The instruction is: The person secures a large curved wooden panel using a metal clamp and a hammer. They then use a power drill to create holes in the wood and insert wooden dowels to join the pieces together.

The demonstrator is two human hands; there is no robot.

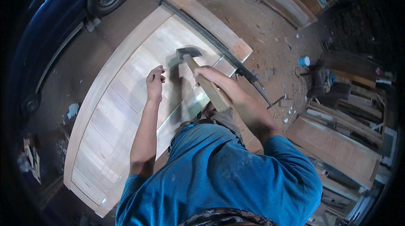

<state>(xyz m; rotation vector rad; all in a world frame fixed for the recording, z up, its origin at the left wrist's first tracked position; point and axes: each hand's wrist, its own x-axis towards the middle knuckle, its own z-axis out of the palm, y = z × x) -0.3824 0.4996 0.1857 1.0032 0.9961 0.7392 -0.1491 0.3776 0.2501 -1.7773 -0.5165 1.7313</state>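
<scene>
A hammer (213, 90) with a thick pale wooden handle and a dark metal head is in my right hand (203, 74), fingers wrapped round the handle. Its head is over a large pale wooden door (110, 114) made of a frame and plank panels. My left hand (155, 83) hovers over the same door, left of the hammer head. Its fingers are curled in, and I cannot make out what they hold, if anything. A long dark metal bar clamp (198, 27) crosses the door's far end. The hammer's shadow falls on the panels.
A dark blue vehicle (63, 19) stands at the far left. Wooden boards and panels (333, 148) are stacked at the right, with a wooden cabinet-like piece (289, 4) at the far right. A small blue-and-white bucket (303, 61) sits on the littered floor.
</scene>
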